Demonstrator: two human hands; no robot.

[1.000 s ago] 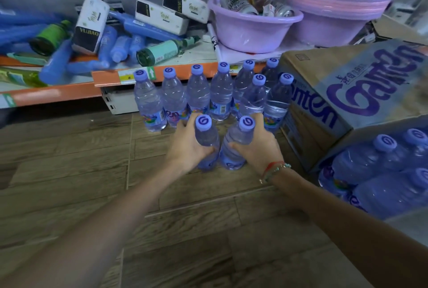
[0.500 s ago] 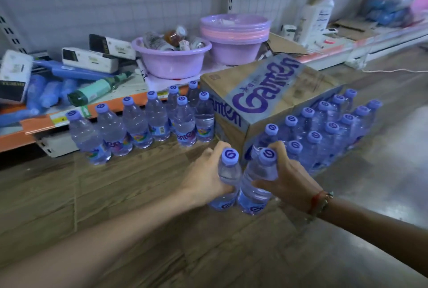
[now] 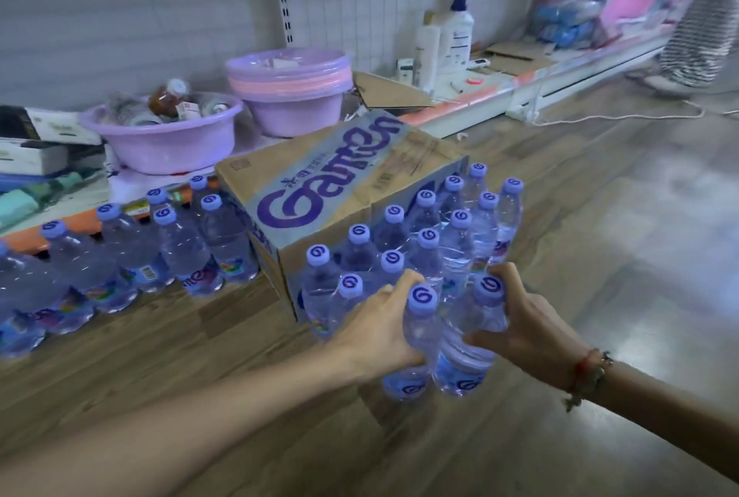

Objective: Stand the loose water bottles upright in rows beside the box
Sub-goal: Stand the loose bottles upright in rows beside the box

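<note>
My left hand (image 3: 376, 326) grips a clear water bottle with a lilac cap (image 3: 416, 340). My right hand (image 3: 524, 330) grips a second bottle (image 3: 464, 360) pressed against the first. Both bottles stand upright just above or on the wooden floor, at the near end of the block of upright bottles (image 3: 432, 240) on the right side of the cardboard Ganten box (image 3: 320, 192). Another row of upright bottles (image 3: 132, 256) lines the box's left side.
A low shelf behind holds two lilac basins (image 3: 168, 140), stacked basins (image 3: 292, 96), white cartons (image 3: 36, 144), detergent bottles (image 3: 456, 36) and flat cardboard (image 3: 392, 92). A white cable (image 3: 616, 116) lies on the floor at right. Grey floor (image 3: 640, 256) spreads to the right.
Both hands have carried the two bottles from the left-hand row around the box to the right-hand block. My view has swung right with them.
</note>
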